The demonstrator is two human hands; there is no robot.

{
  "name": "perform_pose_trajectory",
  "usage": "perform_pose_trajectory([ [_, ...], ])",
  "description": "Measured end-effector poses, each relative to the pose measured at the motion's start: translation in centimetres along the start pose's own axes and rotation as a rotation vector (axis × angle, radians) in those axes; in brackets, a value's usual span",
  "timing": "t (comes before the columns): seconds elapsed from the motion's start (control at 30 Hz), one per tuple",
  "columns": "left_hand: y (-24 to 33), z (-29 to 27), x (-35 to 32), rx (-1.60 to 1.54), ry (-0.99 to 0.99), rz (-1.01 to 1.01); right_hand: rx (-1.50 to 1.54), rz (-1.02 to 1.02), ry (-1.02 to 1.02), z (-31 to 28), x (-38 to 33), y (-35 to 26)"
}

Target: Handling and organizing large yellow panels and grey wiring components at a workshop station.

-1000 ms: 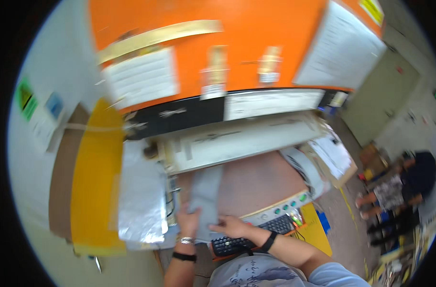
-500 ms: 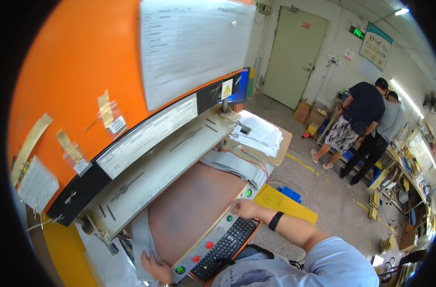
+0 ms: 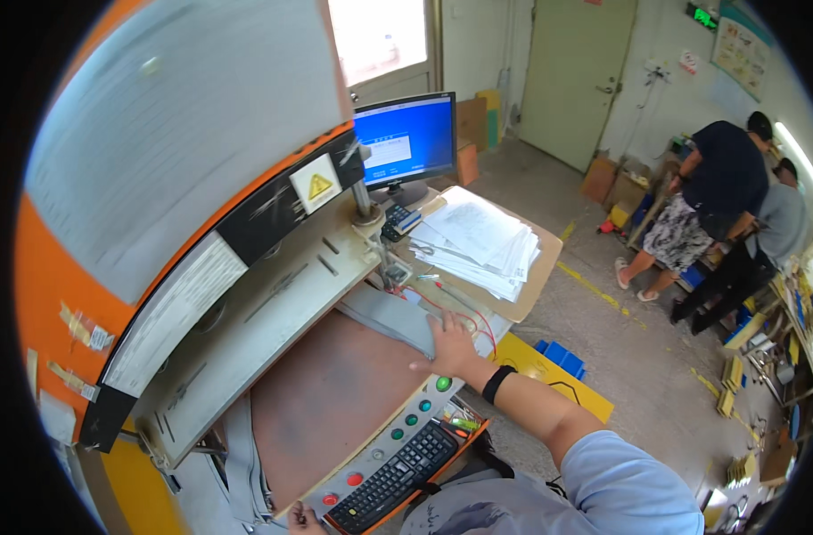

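Note:
My right hand (image 3: 451, 346) lies with its fingers stretched out over the end of a grey flat ribbon cable (image 3: 393, 319), at the right edge of a brown board surface (image 3: 326, 401). A black band circles that wrist. My left hand (image 3: 305, 519) is at the lower edge of the view, by the near left corner of the control strip (image 3: 371, 457). Little of its fingers shows, so its grip is unclear. Close to it, more grey ribbon cable (image 3: 239, 450) hangs along the board's left side. A green button (image 3: 444, 383) sits just below my right hand.
A metal press plate (image 3: 255, 321) overhangs the board beneath an orange machine housing (image 3: 32, 267). A black keyboard (image 3: 393, 477) lies in front of the control strip. Stacked papers (image 3: 478, 241) and a monitor (image 3: 411, 143) stand beyond. Two people (image 3: 718, 196) bend over a bench at right.
My right hand has moved from the control strip up onto the right ribbon cable and spread its fingers. My left hand has left the left cable for the near corner. The view has shifted right.

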State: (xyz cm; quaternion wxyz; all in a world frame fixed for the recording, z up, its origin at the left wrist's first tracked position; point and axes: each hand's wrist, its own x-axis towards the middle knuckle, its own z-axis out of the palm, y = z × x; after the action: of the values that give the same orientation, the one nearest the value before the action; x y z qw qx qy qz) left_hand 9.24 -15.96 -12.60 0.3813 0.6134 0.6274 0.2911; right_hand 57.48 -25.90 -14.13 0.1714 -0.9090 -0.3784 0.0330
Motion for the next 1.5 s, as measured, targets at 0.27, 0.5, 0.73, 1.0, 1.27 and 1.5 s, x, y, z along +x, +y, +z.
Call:
perform_pose_trajectory([
  [0.27,3.5,5.2,-11.9,-0.238,-0.179,-0.14,0.154,-0.068,-0.228,0.4,4.2,3.0],
  [0.5,-5.0,2.8,-17.4,-0.071,-0.054,-0.309,0.094,-0.159,-0.017,2.9,4.1,2.7],
  [0.73,-0.3,4.0,-20.5,0.017,0.014,-0.351,0.45,-0.478,0.107,-1.0,-0.3,7.4],
  [1.0,-6.7,0.5,-21.7,-0.097,-0.031,-0.376,0.92,-0.298,-0.376,-1.5,-12.4,8.4],
  [1.27,-14.1,-3.2,-18.1,-0.224,0.031,-0.308,0.684,-0.146,-0.466,-2.3,-22.2,3.4],
  [1.5,-29.5,-4.5,-17.4,-0.504,-0.139,-0.532,0.349,-0.035,-0.672,-4.4,-27.6,1.3],
])
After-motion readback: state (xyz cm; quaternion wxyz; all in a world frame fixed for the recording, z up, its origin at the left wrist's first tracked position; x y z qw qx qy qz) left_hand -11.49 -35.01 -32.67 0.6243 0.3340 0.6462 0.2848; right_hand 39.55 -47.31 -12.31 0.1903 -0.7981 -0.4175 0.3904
